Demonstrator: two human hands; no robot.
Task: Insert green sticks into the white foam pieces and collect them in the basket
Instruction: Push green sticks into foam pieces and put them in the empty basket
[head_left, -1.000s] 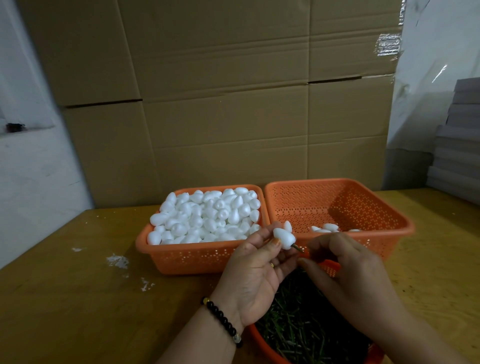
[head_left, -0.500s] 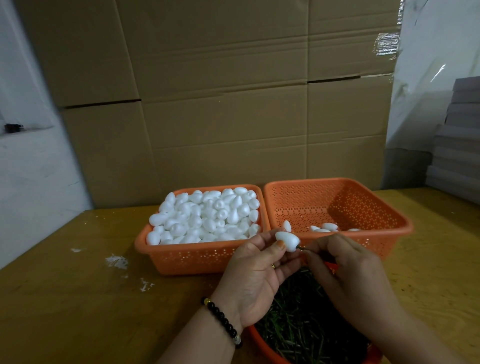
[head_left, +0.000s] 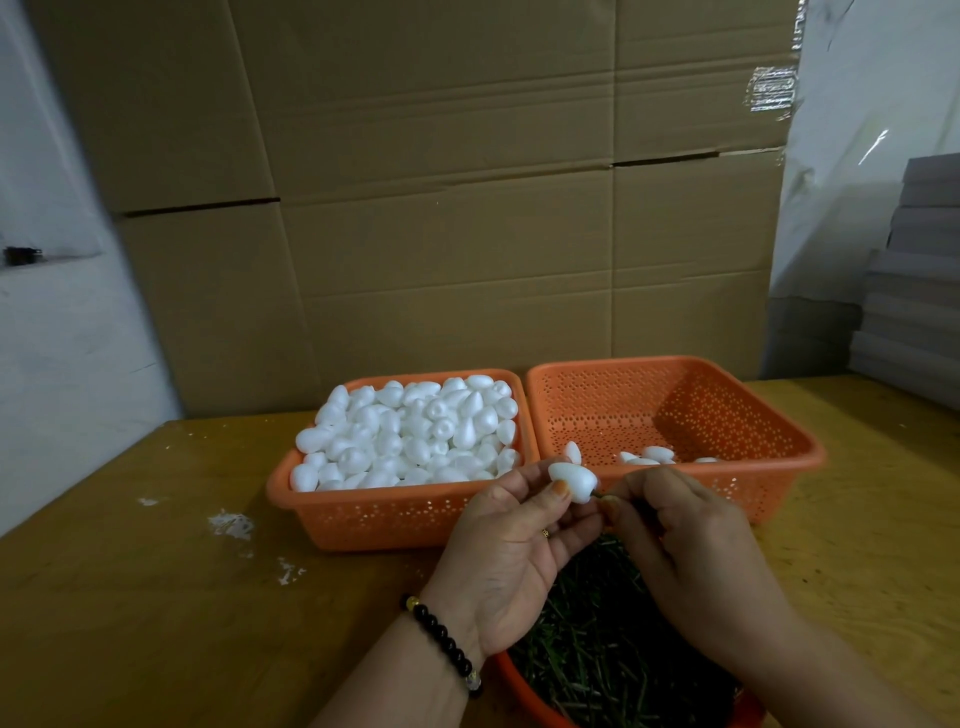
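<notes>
now the left hand (head_left: 511, 540), palm up, pinches a white egg-shaped foam piece (head_left: 571, 481) between thumb and fingers; at its 3 o'clock the right hand (head_left: 691, 540) pinches a green stick (head_left: 602, 497) at the foam's blunt end, above the bowl of sticks (head_left: 597, 654).

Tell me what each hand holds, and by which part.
Left hand pinches the foam piece by its sides; right hand pinches a green stick near the foam.

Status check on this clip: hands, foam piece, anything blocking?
Left hand grips foam piece. Right hand pinches green stick at its base. Right basket holds a few pieces. Nothing in the way.
</notes>
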